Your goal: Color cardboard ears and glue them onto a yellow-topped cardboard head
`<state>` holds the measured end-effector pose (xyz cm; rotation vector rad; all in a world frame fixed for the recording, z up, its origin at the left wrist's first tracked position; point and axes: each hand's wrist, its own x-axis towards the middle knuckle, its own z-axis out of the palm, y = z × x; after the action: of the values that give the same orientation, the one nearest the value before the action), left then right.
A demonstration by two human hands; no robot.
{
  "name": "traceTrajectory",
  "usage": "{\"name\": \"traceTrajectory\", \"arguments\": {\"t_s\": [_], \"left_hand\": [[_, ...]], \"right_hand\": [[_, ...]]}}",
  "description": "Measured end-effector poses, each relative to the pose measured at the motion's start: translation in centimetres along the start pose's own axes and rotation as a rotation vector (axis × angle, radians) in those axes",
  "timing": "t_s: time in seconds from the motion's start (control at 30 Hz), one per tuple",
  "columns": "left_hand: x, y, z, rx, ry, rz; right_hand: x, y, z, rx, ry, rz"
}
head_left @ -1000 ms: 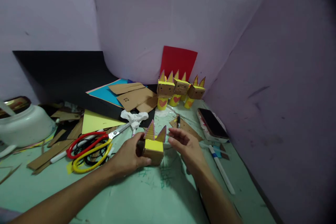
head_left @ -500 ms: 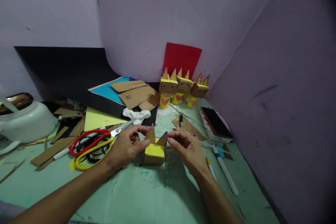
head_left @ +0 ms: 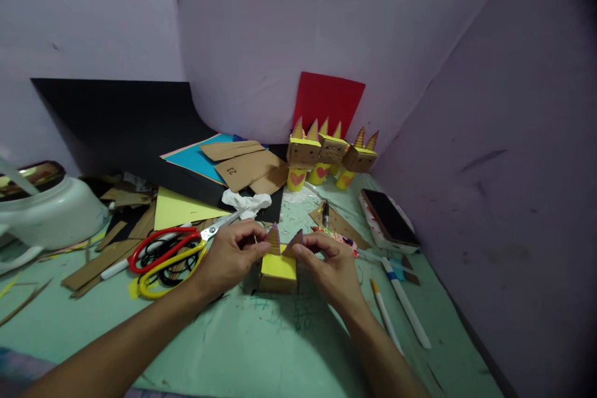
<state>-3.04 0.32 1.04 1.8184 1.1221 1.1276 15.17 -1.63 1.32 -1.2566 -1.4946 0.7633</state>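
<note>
A small cardboard box with a yellow paper top stands on the green tabletop between my hands. Two striped, pointed cardboard horns with purple edges rise from its top. My left hand pinches the left horn between thumb and fingertips. The right horn leans outward, pinched by the thumb and fingers of my right hand. The lower ends of both horns meet the yellow top; whether they are stuck there I cannot tell.
Scissors with red and yellow handles lie left, near a white pot. Several finished horned figures stand at the back before a red sheet. A phone and a white marker lie right; cardboard pieces lie behind.
The fingers of my right hand have closed further round the right horn, which sits slightly nearer the left one. The whole view has shifted slightly.
</note>
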Motion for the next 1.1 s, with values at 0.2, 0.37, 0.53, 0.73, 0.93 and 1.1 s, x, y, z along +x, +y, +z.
{"name": "traceTrajectory", "arguments": {"t_s": [0.2,0.37,0.53,0.73,0.93,1.1], "left_hand": [[0.1,0.0,-0.2,0.062,-0.015,0.042],[0.2,0.6,-0.4,0.077,-0.036,0.054],[0.3,1.2,-0.5,0.074,-0.036,0.073],[0.4,1.1,-0.3,0.074,-0.035,0.092],[0.3,1.1,-0.4,0.092,-0.027,0.090],[0.2,1.0,-0.4,0.119,-0.054,0.046]], "right_hand": [[0.0,0.2,-0.1,-0.014,-0.014,-0.043],[0.1,0.3,-0.2,-0.043,-0.056,-0.070],[0.2,0.4,-0.3,-0.036,-0.068,-0.100],[0.1,0.6,-0.3,-0.043,-0.078,-0.091],[0.2,0.7,-0.3,-0.050,-0.091,-0.108],[0.0,0.6,-0.2,-0.051,-0.097,-0.105]]}}
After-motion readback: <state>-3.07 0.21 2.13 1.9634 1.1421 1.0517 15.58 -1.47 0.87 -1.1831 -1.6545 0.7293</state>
